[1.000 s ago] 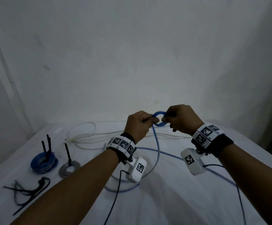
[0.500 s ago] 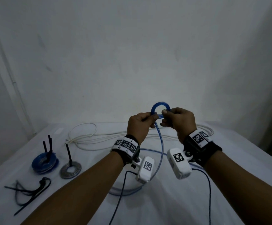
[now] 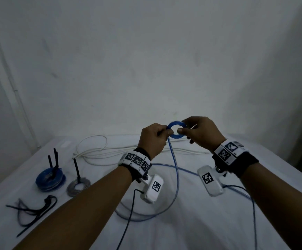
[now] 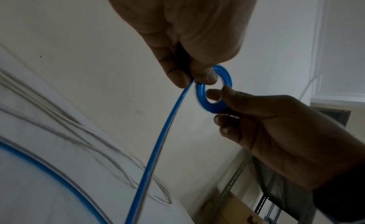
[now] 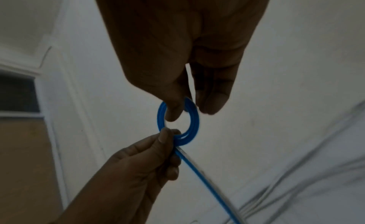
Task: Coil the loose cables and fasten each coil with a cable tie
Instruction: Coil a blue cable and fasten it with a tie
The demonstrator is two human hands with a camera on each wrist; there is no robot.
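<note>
Blue cable [image 3: 176, 177] was barely started: left hand [image 3: 152, 139] and right hand [image 3: 199, 134] both pinched its small coil [image 3: 175, 129]. Two tied coils [image 3: 50, 179] sat done; white cable [image 3: 99, 150] lay loose.

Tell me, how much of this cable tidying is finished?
Two coils look done: a blue coil and a grey coil, each tied. Both hands are winding the blue cable. The white cable lies loose; spare ties wait.
</note>
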